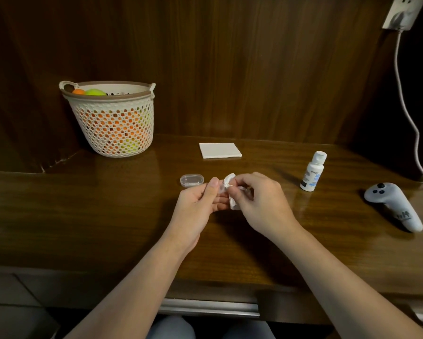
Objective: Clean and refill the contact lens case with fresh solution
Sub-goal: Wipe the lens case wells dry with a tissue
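Observation:
Over the middle of the wooden desk, my left hand [200, 204] pinches a small clear part of the contact lens case [220, 189] between thumb and fingers. My right hand [259, 201] presses a crumpled white tissue [230, 189] against that part. A clear oval case piece [192, 179] lies on the desk just behind my left hand. The white solution bottle [312, 171] stands upright to the right, its cap closed.
A stack of folded white tissues [220, 150] lies at the back centre. A perforated basket [112, 118] with fruit stands at the back left. A white controller [392, 205] lies at the right; a white cable [405, 106] hangs from a wall socket.

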`<act>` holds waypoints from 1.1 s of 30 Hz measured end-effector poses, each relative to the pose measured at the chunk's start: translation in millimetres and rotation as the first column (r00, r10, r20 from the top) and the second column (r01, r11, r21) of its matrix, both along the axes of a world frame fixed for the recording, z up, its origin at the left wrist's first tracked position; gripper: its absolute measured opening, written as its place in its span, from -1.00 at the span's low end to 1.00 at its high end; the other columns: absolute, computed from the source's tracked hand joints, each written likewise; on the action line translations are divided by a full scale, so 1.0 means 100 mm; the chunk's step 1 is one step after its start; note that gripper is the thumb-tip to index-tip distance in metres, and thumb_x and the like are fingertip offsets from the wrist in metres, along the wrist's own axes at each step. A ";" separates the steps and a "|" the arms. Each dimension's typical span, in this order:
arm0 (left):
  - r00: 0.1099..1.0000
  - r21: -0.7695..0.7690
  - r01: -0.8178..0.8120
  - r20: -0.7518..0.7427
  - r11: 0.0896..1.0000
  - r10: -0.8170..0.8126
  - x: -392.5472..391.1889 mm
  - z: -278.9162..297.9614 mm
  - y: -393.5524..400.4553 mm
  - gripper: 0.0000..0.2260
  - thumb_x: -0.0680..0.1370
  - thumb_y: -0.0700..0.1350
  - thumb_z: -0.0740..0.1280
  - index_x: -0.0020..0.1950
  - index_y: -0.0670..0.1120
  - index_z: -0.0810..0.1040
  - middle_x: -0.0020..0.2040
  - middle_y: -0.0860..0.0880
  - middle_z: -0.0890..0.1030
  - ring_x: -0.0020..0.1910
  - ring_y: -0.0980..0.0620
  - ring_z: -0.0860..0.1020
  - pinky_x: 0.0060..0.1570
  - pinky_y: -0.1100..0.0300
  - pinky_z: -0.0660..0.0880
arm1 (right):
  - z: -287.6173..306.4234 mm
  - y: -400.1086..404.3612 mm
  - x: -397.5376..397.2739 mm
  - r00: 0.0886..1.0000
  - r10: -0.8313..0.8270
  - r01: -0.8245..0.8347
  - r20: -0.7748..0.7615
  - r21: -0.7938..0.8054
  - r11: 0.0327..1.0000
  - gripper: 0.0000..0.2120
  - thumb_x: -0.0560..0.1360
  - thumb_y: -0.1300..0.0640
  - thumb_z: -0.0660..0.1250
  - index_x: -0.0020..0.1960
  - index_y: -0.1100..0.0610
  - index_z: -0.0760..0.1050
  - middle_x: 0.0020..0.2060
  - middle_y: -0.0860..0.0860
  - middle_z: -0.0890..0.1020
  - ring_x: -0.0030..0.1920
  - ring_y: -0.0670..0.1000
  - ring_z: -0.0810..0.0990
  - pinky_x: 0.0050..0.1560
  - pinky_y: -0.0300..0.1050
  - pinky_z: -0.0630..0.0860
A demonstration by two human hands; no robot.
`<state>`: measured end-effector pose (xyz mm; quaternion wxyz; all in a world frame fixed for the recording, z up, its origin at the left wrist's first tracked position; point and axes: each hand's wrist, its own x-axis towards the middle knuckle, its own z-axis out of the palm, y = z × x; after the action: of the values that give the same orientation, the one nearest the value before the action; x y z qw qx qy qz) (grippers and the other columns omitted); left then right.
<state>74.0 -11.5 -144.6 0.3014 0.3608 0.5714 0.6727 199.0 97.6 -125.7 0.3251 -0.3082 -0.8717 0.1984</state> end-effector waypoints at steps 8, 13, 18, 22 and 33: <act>0.992 -0.035 -0.053 -0.114 0.998 0.049 0.02 0.01 0.01 -0.73 0.72 0.01 0.27 0.16 -0.03 0.75 0.02 0.01 0.77 0.10 -0.01 0.72 0.18 -0.07 0.67 | -0.11 -0.06 0.00 0.977 -0.131 0.085 -0.171 -0.252 0.964 -0.86 0.61 -0.11 0.49 0.11 -0.11 0.75 -0.09 -0.30 0.69 0.01 -0.22 0.64 -0.01 -0.23 0.57; 0.991 -0.046 -0.080 -0.112 0.996 0.074 0.02 0.01 0.00 -0.72 0.72 0.05 0.26 0.15 -0.01 0.75 0.01 0.04 0.77 0.08 0.02 0.72 0.20 0.00 0.65 | -0.04 -0.09 -0.05 0.985 -0.142 0.129 -0.097 -0.132 0.983 -0.88 0.63 -0.10 0.46 0.11 -0.12 0.72 -0.17 -0.34 0.58 -0.10 -0.27 0.57 -0.18 -0.34 0.45; 0.993 -0.046 -0.100 -0.070 0.994 0.097 -0.01 -0.01 0.00 -0.68 0.72 0.09 0.23 0.12 -0.02 0.74 -0.10 0.01 0.75 -0.06 0.08 0.70 0.03 0.18 0.62 | -0.02 -0.05 0.06 0.996 0.090 -0.092 -0.027 -0.061 0.994 -0.87 0.64 0.02 0.46 0.06 -0.22 0.59 -0.06 -0.31 0.62 0.05 -0.31 0.57 -0.10 -0.43 0.42; 0.995 -0.064 -0.080 -0.068 0.995 0.076 0.00 -0.01 0.00 -0.68 0.72 0.08 0.24 0.09 -0.03 0.75 -0.12 0.00 0.74 -0.12 0.11 0.67 -0.02 0.19 0.58 | 0.01 0.03 0.18 0.992 0.098 -0.099 0.081 0.007 0.995 -0.88 0.63 -0.05 0.46 0.14 -0.23 0.66 -0.05 -0.31 0.60 0.01 -0.23 0.58 -0.06 -0.30 0.47; 0.991 -0.060 -0.133 -0.021 0.989 0.132 0.02 0.00 0.00 -0.68 0.72 0.06 0.23 0.12 -0.05 0.73 -0.10 -0.03 0.73 -0.09 0.05 0.65 0.03 0.15 0.60 | -0.08 -0.24 -0.05 0.986 -0.105 0.103 -0.127 -0.021 0.994 -0.83 0.66 0.00 0.43 0.22 -0.05 0.71 0.01 -0.20 0.65 -0.01 -0.20 0.59 -0.04 -0.38 0.45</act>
<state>75.8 -11.3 -144.8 0.2623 0.3181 0.6170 0.6703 193.9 73.6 -133.3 0.3880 -0.3422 -0.8305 0.2066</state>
